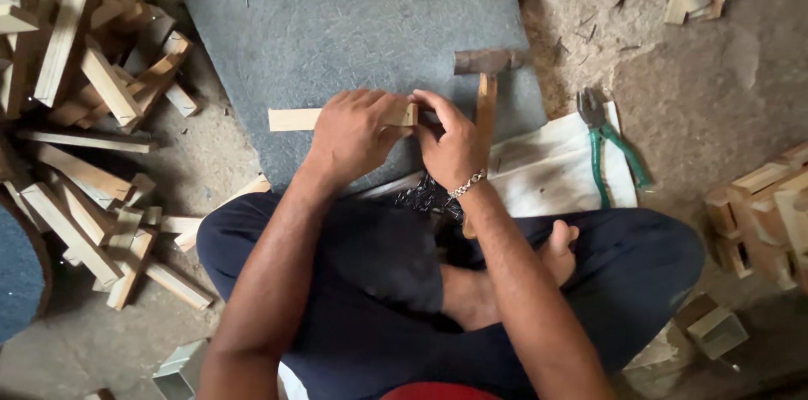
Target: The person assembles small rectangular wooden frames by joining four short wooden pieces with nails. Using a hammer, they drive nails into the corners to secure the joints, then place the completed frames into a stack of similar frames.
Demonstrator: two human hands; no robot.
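I sit on the dusty concrete floor point(699, 89); my left hand point(352, 132) and right hand point(450, 143) both pinch a pale flat wooden strip point(295, 119) at the near edge of the grey fibrous mat point(353, 13).

The left hand point(349, 135) covers the middle of the wooden strip point(295, 119); the right hand point(454, 143) hides its end. The scrap pile point(76, 72) runs off the frame's left edge.

A floor-level woodworking shop: heaps of cut wood blocks point(84, 72), a hammer point(486, 72) and pliers point(610, 148).
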